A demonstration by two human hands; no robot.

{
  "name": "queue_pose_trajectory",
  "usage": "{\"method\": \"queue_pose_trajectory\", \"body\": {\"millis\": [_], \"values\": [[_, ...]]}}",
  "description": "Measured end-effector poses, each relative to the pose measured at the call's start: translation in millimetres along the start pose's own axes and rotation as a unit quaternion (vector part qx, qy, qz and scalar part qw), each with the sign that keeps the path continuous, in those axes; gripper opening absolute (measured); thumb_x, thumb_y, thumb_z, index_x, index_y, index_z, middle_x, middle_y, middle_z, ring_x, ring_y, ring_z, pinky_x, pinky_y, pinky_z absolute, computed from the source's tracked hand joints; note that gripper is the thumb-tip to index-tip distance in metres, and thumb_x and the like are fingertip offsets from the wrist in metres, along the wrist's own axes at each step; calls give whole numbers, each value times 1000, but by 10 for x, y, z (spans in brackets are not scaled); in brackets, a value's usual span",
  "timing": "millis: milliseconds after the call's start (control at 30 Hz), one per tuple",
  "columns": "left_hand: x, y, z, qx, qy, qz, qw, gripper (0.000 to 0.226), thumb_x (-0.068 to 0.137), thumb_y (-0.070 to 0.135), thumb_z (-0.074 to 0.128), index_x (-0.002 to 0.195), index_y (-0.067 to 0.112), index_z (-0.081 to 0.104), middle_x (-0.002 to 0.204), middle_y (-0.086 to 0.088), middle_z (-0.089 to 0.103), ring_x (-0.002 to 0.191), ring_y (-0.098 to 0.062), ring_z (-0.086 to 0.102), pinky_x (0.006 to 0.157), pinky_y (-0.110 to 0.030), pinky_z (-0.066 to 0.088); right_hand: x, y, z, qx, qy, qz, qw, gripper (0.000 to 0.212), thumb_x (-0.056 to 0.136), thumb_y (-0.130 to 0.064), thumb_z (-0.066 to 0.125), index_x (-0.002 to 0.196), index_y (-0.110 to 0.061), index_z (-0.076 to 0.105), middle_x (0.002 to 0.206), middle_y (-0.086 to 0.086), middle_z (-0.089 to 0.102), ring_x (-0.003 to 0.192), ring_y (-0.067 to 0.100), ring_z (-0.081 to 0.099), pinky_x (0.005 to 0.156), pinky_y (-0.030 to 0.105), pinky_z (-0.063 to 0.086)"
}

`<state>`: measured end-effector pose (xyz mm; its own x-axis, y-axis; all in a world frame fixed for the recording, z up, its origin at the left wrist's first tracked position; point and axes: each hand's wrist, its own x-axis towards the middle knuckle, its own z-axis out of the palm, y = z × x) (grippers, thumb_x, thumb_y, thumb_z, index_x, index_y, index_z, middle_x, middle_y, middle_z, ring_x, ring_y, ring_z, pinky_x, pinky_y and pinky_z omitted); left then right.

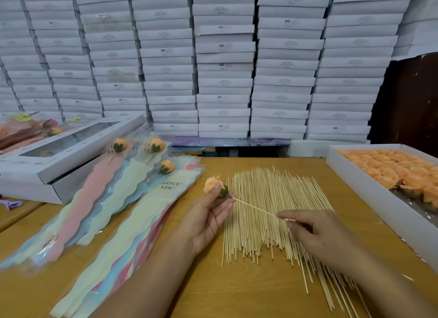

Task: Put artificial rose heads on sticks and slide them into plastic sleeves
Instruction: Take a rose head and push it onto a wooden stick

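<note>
Wall of stacked white boxes [222, 64] behind wood table [237, 294].

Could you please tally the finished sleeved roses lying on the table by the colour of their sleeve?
Pink sleeve: 1 rose
Pale green sleeve: 1 rose
Blue sleeve: 1 rose
Total: 3 sleeved roses. A fourth rose head is in the left hand, going onto a stick pinched by the right hand.

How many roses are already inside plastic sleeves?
3 clearly: one in the pink sleeve, one beside it, one nearer. More may lie blurred at far left.
</note>
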<state>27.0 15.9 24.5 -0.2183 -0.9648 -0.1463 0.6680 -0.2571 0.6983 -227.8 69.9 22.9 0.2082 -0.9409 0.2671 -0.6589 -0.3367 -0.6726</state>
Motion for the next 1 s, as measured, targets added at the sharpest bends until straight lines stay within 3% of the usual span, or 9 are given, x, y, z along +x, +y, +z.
{"method": "queue_pose_trajectory", "body": {"millis": [333, 500, 700, 867, 1000], "values": [[8, -8, -4, 8, 1, 2, 1000, 28, 81, 18, 74, 99, -2, 69, 102, -27, 72, 79, -23, 75, 63, -28, 63, 1, 14, 2, 4, -4, 2, 1000, 41, 100, -26, 55, 103, -67, 57, 72, 2, 72, 42, 8, 43, 46, 27, 38], [-3, -7, 4, 20, -9, -7, 1000, 19, 80, 19, 74, 81, 1, 80, 102, -25, 73, 80, -22, 75, 63, -27, 62, 1, -2, 13, 2, 0, -3, 1000, 41, 99, -27, 56, 100, -68, 58, 72, -2, 72, 41, 5, 42, 44, 22, 36], [-15, -17, 18, 23, -8, -9, 1000, 19, 82, 18, 72, 81, 1, 80, 104, -25, 73, 81, -22, 75, 65, -27, 63, 2, 1, 29, -17, -10, -3, 1000, 37, 100, -28, 55, 105, -64, 57, 73, -2, 72, 43, 6, 45, 47, 26, 40], [-39, -31, 41, 25, -12, -8, 1000, 18, 81, 17, 71, 80, 1, 81, 102, -23, 73, 81, -21, 75, 70, -27, 63, -7, -31, 93, -52, -13, -3, 999, 19, 99, -31, 55, 100, -50, 58, 77, -15, 71, 50, 8, 57, 49, 27, 46], [-29, -33, 51, 20, 1, 0, 1000, 19, 83, 16, 70, 79, 1, 80, 101, -23, 73, 80, -21, 75, 73, -27, 62, -1, -39, 113, -49, 35, 16, 998, 10, 92, -37, 64, 90, -44, 58, 79, -24, 67, 54, 9, 59, 53, 31, 50]]}}
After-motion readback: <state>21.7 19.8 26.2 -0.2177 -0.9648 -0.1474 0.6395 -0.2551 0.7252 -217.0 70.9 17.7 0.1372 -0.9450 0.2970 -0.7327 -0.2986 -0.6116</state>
